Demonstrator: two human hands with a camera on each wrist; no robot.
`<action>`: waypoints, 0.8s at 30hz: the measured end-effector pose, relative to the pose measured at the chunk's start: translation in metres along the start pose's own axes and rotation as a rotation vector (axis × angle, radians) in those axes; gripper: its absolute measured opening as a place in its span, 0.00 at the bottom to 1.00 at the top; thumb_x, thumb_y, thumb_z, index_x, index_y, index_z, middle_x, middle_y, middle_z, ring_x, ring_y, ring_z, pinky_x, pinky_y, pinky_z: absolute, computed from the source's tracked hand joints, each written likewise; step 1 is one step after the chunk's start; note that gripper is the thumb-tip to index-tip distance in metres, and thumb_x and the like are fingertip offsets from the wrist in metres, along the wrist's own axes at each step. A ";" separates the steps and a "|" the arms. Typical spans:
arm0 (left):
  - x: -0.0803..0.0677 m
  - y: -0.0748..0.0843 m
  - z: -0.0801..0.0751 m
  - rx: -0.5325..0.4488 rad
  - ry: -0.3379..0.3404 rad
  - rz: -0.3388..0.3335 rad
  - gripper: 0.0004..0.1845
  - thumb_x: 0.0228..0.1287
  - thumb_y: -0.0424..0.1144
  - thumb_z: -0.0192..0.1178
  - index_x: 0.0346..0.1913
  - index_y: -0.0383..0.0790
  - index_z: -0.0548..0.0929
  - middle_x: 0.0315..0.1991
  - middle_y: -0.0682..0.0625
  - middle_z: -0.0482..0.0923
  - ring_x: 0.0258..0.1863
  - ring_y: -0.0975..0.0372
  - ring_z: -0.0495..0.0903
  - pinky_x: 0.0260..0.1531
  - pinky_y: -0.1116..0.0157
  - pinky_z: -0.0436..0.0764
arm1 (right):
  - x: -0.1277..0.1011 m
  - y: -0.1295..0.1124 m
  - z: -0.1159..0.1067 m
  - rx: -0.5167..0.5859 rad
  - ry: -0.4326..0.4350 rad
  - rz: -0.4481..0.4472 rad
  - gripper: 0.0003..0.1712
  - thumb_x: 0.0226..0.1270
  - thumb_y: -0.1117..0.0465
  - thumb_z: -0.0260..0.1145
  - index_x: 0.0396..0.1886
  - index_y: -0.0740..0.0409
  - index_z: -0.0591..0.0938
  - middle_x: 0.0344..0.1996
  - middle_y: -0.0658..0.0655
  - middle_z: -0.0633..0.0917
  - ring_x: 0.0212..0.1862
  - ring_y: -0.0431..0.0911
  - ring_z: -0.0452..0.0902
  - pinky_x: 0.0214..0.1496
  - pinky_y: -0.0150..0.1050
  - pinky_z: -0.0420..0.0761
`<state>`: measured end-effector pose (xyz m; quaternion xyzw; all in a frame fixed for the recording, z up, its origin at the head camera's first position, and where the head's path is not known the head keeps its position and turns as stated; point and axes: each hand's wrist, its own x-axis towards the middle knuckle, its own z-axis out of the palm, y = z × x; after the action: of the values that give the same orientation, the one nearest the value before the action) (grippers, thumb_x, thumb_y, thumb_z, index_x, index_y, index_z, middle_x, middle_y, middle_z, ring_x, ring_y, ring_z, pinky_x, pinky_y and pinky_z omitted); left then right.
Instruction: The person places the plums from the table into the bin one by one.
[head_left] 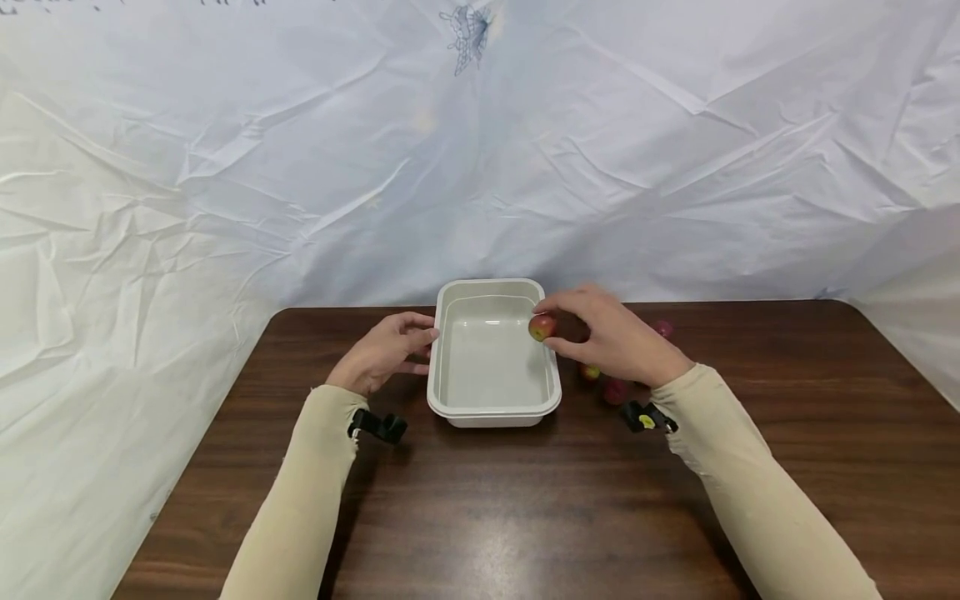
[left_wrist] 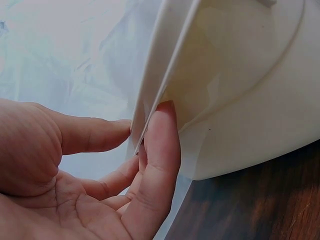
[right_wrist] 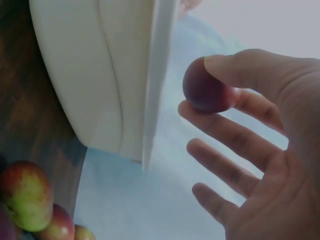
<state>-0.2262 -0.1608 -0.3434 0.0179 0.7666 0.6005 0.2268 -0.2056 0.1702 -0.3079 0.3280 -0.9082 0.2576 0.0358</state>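
A pale grey rectangular plastic basin (head_left: 491,362) stands near the table's back edge, its visible floor bare. My left hand (head_left: 386,346) pinches its left rim; in the left wrist view the thumb lies on the outer side and the fingers (left_wrist: 162,135) curl under the lip. Over the right rim, my right hand (head_left: 603,333) holds a small red apple (head_left: 542,327) between thumb and fingers. The right wrist view shows this apple (right_wrist: 205,90) above rim level, with the lower fingers spread away from it.
On the table right of the basin, partly covered by my right hand, lie several fruits: a red-and-green one (right_wrist: 26,195) and dark reddish ones (head_left: 615,391). The brown wooden table (head_left: 495,517) meets a creased white sheet (head_left: 360,167) behind.
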 end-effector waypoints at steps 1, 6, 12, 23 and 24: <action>0.000 0.000 0.000 -0.001 0.000 0.000 0.22 0.80 0.40 0.53 0.70 0.34 0.69 0.61 0.35 0.75 0.48 0.55 0.81 0.48 0.58 0.88 | 0.001 -0.001 0.002 -0.002 -0.006 -0.013 0.21 0.69 0.56 0.72 0.60 0.51 0.83 0.53 0.48 0.86 0.61 0.50 0.74 0.66 0.52 0.74; 0.001 0.000 0.000 -0.005 -0.002 -0.001 0.22 0.80 0.40 0.53 0.70 0.34 0.69 0.62 0.34 0.74 0.49 0.55 0.81 0.49 0.58 0.88 | 0.004 -0.002 0.011 -0.019 -0.022 -0.052 0.19 0.68 0.55 0.73 0.57 0.51 0.84 0.51 0.47 0.86 0.61 0.48 0.73 0.68 0.50 0.72; 0.001 0.000 0.000 -0.003 -0.005 -0.001 0.23 0.80 0.40 0.53 0.70 0.34 0.69 0.63 0.34 0.74 0.50 0.54 0.81 0.49 0.58 0.88 | 0.006 -0.004 0.018 -0.041 -0.041 -0.046 0.19 0.64 0.55 0.76 0.52 0.55 0.86 0.49 0.52 0.86 0.59 0.50 0.74 0.66 0.49 0.75; 0.001 0.000 0.000 -0.005 0.000 0.001 0.21 0.80 0.40 0.53 0.69 0.35 0.70 0.62 0.35 0.75 0.50 0.54 0.81 0.49 0.57 0.88 | 0.005 -0.003 0.020 -0.055 -0.074 -0.008 0.20 0.64 0.55 0.76 0.53 0.56 0.85 0.54 0.55 0.85 0.62 0.51 0.73 0.67 0.51 0.76; 0.001 0.000 0.000 -0.005 0.000 0.002 0.21 0.80 0.40 0.53 0.69 0.34 0.70 0.62 0.35 0.75 0.49 0.54 0.81 0.49 0.57 0.88 | 0.004 -0.002 0.019 -0.056 -0.072 -0.004 0.20 0.64 0.55 0.76 0.53 0.56 0.85 0.54 0.55 0.85 0.62 0.52 0.73 0.67 0.51 0.76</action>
<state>-0.2273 -0.1605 -0.3440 0.0180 0.7650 0.6027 0.2263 -0.2061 0.1573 -0.3222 0.3379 -0.9150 0.2202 0.0128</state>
